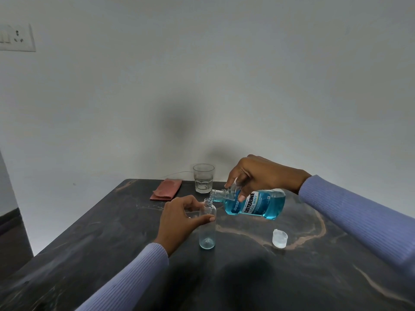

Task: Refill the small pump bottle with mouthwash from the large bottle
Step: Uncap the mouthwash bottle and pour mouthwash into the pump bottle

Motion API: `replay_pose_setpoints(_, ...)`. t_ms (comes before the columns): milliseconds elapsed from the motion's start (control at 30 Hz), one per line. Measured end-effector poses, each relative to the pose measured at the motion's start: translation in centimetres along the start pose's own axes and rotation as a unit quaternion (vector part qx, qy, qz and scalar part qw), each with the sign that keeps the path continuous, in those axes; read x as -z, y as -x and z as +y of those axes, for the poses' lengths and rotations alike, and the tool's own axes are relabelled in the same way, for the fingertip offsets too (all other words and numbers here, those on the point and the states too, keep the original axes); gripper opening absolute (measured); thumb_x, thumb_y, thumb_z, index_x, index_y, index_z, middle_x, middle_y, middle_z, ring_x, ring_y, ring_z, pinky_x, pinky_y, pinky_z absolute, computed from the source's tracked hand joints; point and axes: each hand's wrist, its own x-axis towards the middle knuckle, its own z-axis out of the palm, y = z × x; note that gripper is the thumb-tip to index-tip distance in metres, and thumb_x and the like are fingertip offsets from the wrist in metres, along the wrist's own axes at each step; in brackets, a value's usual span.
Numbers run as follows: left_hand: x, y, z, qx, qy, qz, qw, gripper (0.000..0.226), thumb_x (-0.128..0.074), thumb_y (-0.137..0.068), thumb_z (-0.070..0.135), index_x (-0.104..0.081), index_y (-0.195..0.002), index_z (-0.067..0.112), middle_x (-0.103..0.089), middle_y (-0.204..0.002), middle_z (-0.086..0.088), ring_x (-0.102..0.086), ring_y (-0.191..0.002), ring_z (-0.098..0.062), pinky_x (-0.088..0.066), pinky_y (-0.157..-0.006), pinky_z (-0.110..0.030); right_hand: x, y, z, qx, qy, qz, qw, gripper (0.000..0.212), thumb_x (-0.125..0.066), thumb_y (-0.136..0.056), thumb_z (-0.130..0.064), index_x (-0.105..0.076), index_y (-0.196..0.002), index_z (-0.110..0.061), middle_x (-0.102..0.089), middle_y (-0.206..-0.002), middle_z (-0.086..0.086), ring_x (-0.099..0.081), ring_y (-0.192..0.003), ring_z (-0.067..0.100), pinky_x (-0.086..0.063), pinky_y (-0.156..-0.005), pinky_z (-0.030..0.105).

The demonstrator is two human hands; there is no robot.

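Lilac-sleeved, the left hand (179,217) curls thumb and fingers round the upper part of the small pump bottle (207,225), which stands upright, uncapped and apparently empty on the dark marble table (112,232). Just right of it, the right hand (253,176) grips the large bottle (258,203) of blue mouthwash, tipped almost level, mouth at the small neck. Pouring looks barely begun; next, a slow further tilt, mouths aligned.

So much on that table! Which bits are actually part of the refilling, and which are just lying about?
Part of the job:
- mouthwash bottle, tilted over, gripped by the right hand
- small bottle, upright, open-topped, steadied by the left hand
- cap, off, lying on the table

Lying about:
- glass
- red cloth
- wall socket
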Motion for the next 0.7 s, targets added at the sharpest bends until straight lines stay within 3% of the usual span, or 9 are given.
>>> replay_pose_setpoints(167,0.08,0.05,0.02,0.003,0.000,-0.004,1.000,0.046,-0.073,-0.052,0.058,-0.069,-0.076,0.019,-0.070,-0.078,0.006,-0.065,-0.078,-0.006,-0.056,-0.076,-0.029,0.00,-0.11,0.10,0.002,0.004,-0.002,1.000,0.032,-0.080,-0.071,-0.024,-0.071,-0.101,-0.024,-0.074,-0.098,-0.002,-0.069,-0.081,0.003,-0.057,-0.080,0.034)
replay_pose_setpoints(433,0.01,-0.07,-0.31,-0.005,-0.004,0.002,1.000,0.037,-0.080,-0.057,0.048,-0.069,-0.077,0.019,-0.070,-0.079,0.009,-0.064,-0.079,-0.004,-0.056,-0.078,-0.031,0.02,-0.20,0.38,0.005,-0.009,0.003,1.000,0.034,-0.082,-0.067,-0.025,-0.072,-0.099,-0.026,-0.075,-0.088,-0.004,-0.062,-0.066,-0.013,-0.052,-0.070,0.023)
replay_pose_setpoints(700,-0.03,-0.07,-0.37,-0.003,-0.003,0.000,1.000,0.035,-0.080,-0.058,0.046,-0.069,-0.078,0.019,-0.069,-0.078,0.009,-0.064,-0.078,-0.003,-0.056,-0.077,-0.029,0.15,-0.23,0.33,0.010,-0.012,-0.003,1.000,0.034,-0.082,-0.067,-0.025,-0.071,-0.100,-0.025,-0.075,-0.090,-0.003,-0.061,-0.065,-0.015,-0.055,-0.074,0.028)
